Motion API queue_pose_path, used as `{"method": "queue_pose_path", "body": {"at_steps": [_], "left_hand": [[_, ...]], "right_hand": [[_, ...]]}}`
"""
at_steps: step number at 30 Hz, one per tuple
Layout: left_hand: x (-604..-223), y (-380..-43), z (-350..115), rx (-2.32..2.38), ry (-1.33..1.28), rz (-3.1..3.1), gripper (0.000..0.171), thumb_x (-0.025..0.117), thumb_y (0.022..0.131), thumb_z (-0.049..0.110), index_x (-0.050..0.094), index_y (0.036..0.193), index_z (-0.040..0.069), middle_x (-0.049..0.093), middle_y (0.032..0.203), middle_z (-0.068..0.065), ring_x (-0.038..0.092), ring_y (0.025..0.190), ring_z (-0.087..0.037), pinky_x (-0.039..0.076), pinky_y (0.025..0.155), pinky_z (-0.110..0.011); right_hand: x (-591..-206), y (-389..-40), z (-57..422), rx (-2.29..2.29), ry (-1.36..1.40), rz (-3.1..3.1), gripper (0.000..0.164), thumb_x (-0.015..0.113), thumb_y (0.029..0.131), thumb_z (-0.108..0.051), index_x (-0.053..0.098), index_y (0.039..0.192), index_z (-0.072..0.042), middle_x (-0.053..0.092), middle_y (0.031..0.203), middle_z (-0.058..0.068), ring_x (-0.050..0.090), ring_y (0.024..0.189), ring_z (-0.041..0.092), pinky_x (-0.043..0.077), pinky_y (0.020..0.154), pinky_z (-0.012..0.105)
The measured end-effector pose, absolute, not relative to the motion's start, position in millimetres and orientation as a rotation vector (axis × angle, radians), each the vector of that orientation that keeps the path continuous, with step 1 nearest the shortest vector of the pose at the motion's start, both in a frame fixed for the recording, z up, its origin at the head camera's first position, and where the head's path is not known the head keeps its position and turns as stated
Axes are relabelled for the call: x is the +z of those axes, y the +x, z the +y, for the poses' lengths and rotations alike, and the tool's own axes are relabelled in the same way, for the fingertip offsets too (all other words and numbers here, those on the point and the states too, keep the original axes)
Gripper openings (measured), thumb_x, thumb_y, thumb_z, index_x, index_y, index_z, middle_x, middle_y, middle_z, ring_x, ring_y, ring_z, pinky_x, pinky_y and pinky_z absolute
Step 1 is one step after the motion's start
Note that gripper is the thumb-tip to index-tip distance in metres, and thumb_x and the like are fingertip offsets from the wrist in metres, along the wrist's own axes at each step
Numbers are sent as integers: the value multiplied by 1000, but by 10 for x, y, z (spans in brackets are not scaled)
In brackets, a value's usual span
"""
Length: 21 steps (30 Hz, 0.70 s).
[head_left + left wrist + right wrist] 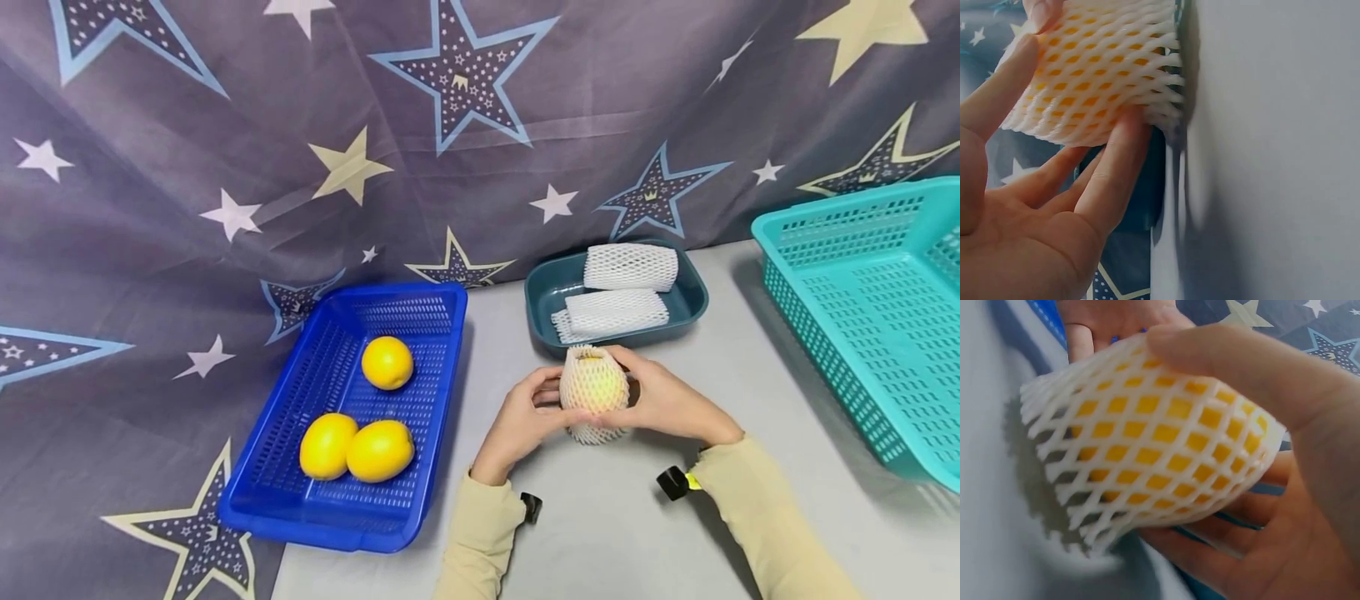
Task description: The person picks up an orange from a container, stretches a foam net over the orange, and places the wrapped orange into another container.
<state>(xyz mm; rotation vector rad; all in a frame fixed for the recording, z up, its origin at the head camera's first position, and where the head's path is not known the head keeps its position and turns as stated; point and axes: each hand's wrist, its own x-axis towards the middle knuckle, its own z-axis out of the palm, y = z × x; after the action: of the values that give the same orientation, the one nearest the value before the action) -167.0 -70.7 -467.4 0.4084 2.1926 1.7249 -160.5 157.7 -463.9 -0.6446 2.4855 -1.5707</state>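
Observation:
A yellow-orange citrus fruit sits inside a white foam net sleeve, its colour showing through the mesh. My left hand holds the sleeve from the left, thumb at the near side and fingers around the far side. From the right, my right hand grips the same sleeve, its thumb pressed on the mesh. The net's lower end hangs loose past the fruit, close over the table; in the head view its top opening shows a bit of bare fruit.
Left of my hands, a blue basket holds three similar loose fruits. Just beyond the hands, a dark teal tray contains flat white foam nets. A turquoise basket stands at the right. A star-patterned cloth hangs behind.

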Motion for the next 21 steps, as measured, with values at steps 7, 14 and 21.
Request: {"method": "queue_pose_path", "body": {"at_steps": [7,14,21], "left_hand": [[-4583,-1651,-650,1797,442,2195,58,81,84,14,56,136,9,66,122,-13,65,109,-22,57,85,-28],[-4438,-1623,-449,1861,450,2200,54,79,87,17,57,136,13,65,123,-8,64,111,-18,56,87,-29],[-4244,-1679,-133,1911,485,2205,49,74,91,27,58,136,17,62,124,0,62,109,-14,55,87,-29]], "right_hand": [[-4537,-1590,1648,-1678,-617,2438,75,85,79,-28,46,143,-20,59,127,-3,61,106,17,56,84,32],[-4434,-1560,1789,-1765,-536,2475,72,84,81,-23,47,143,-17,56,131,0,60,107,16,54,90,35],[-4288,-1537,1963,-1942,-427,2501,70,79,84,-13,43,144,-13,55,125,5,60,103,15,53,81,23]]}}
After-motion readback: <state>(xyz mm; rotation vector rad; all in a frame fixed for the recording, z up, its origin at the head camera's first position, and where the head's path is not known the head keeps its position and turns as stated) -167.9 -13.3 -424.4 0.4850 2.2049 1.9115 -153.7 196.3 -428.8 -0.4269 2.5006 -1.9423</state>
